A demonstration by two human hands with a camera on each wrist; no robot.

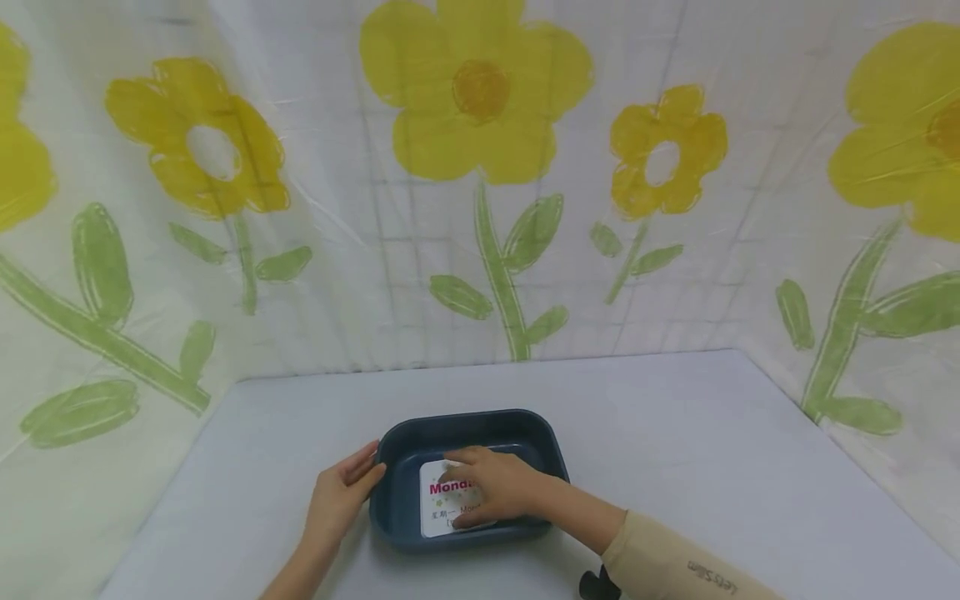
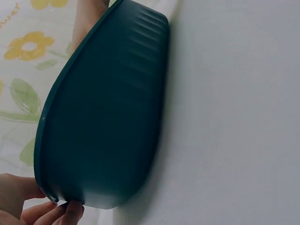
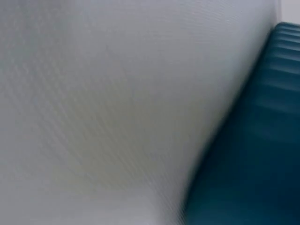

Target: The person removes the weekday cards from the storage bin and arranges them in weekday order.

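A dark blue-green plastic tray (image 1: 395,500) with a raised rim sits on the white table. Inside lies a white card (image 1: 437,518) printed with a pink "Monday"-like word and Chinese characters; its right part is hidden under a hand. My left hand (image 1: 335,500) pinches the tray's left end, thumb at the rim and other fingers at the outer wall. In the left wrist view, fingers (image 2: 71,212) touch the tray's edge. My right hand (image 1: 506,485) reaches over the tray's right side, its fingers and thumb spread apart over the card. The right wrist view shows only the tray's ribbed side (image 3: 253,154).
The white tabletop (image 1: 660,442) stretches around the tray. Behind it hangs a pale curtain (image 1: 330,275) with big yellow flowers. A small black object (image 1: 598,585) shows beneath the beige right sleeve (image 1: 675,558).
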